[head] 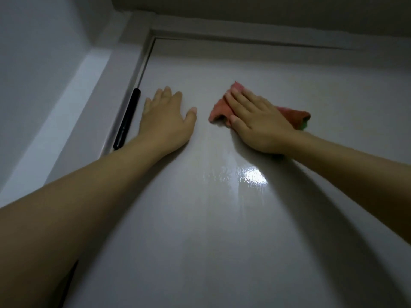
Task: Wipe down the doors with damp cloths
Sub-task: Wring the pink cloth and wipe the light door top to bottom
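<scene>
Head view: right hand (260,123) flat on pink cloth (219,111) against door (222,230).

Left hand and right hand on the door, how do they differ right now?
The left hand lies bare on the door, while the right hand presses a reddish cloth against it. The left hand sits close to the black hinge piece at the door's edge; the right hand is nearer the middle of the panel. The left thumb points right, the right thumb points left. Both hands lie flat with straight fingers, reaching up toward the top of the door.
</scene>
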A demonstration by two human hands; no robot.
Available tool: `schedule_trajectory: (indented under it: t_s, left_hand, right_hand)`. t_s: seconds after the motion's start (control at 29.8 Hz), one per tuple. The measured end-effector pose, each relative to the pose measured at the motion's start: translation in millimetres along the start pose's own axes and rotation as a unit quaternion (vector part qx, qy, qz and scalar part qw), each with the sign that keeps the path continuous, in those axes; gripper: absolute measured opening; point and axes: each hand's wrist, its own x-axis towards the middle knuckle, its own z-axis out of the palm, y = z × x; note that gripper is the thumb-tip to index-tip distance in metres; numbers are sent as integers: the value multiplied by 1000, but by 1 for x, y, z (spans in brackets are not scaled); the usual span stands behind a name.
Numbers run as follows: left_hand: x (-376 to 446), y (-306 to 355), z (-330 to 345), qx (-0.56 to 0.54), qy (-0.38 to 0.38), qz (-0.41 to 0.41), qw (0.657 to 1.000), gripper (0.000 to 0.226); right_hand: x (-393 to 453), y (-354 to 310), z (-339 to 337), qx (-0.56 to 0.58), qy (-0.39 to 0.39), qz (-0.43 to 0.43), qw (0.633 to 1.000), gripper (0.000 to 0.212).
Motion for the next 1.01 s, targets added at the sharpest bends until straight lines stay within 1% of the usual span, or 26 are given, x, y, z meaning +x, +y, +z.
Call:
schedule_trajectory:
  t_s: [0.03, 0.1, 0.13, 0.24, 0.34, 0.37, 0.4, 0.5, 0.54, 0.57, 0.6, 0.67, 0.71, 0.74, 0.77, 0.81, 0.84, 0.91, 0.94, 0.97, 1.01]
  left_hand:
    - [-1, 0, 0, 0, -3, -1, 1000, 61]
    - [0, 0, -2, -11, -8, 1, 1000, 60]
    - [0, -1, -4, -18, -10, 2, 1000, 59]
    - [2, -5, -7, -37, -13, 12, 999, 56]
    - [1, -5, -4, -31, -5, 13, 999, 56]
    - [0, -3, -3, -29, -2, 11, 1000, 57]
    - [-1, -1, -2, -28, 1, 7, 1000, 58]
    - [0, 5, -2, -15, 13, -1, 1000, 60]
    - [1, 7, -1, -11, 18, -6, 1000, 60]
    - [2, 9, 0, -8, 22, -11, 1000, 60]
    - [3, 10, 0, -6, 25, -16, 1000, 60]
    - [4, 12, 1, -3, 29, -27, 999, 60]
    - [4, 11, 1, 3, 29, -28, 999, 60]
    - [4, 11, 2, 10, 26, -26, 999, 61]
    - [4, 11, 2, 14, 21, -22, 999, 62]
    - [3, 10, 2, 18, 14, -18, 1000, 63]
    - [3, 9, 2, 23, 7, -13, 1000, 65]
    - [4, 6, 0, 37, -4, -4, 999, 68]
    - [4, 5, -1, 38, -10, -2, 999, 69]
    - [4, 5, -2, 35, -14, -1, 999, 70]
    - [4, 5, -2, 31, -17, -1, 999, 70]
  right_hand:
    - [0, 4, -3, -22, -6, -8, 1000, 58]
    - [4, 7, -8, -65, 15, -32, 997, 60]
    - [5, 5, -8, -59, 26, -41, 997, 59]
    - [3, -1, -2, -2, 23, -69, 997, 58]
    - [15, 10, -1, 8, 27, -94, 995, 55]
    - [24, 20, -3, 3, 31, -77, 997, 53]
    - [36, 33, -6, -5, 33, -41, 999, 51]
    - [63, 59, -16, -19, 28, 118, 992, 52]
    - [66, 57, -18, -21, 28, 142, 989, 52]
    - [65, 49, -16, -21, 33, 141, 989, 52]
    - [62, 37, -12, -20, 41, 110, 993, 53]
    - [46, 12, 3, -11, 53, 4, 999, 54]
    - [38, 8, 6, 1, 56, -34, 998, 55]
    - [35, 13, 6, 7, 58, -54, 997, 54]
    - [37, 26, 2, 2, 59, -51, 997, 52]
    - [43, 43, -2, -11, 57, -24, 998, 50]
    - [49, 61, -7, -24, 52, 27, 998, 49]
    - [57, 85, -18, -13, 42, 163, 986, 51]
    - [59, 84, -19, -11, 44, 196, 980, 52]
    - [57, 75, -18, -19, 50, 191, 980, 52]
    - [52, 62, -14, -20, 58, 156, 986, 52]
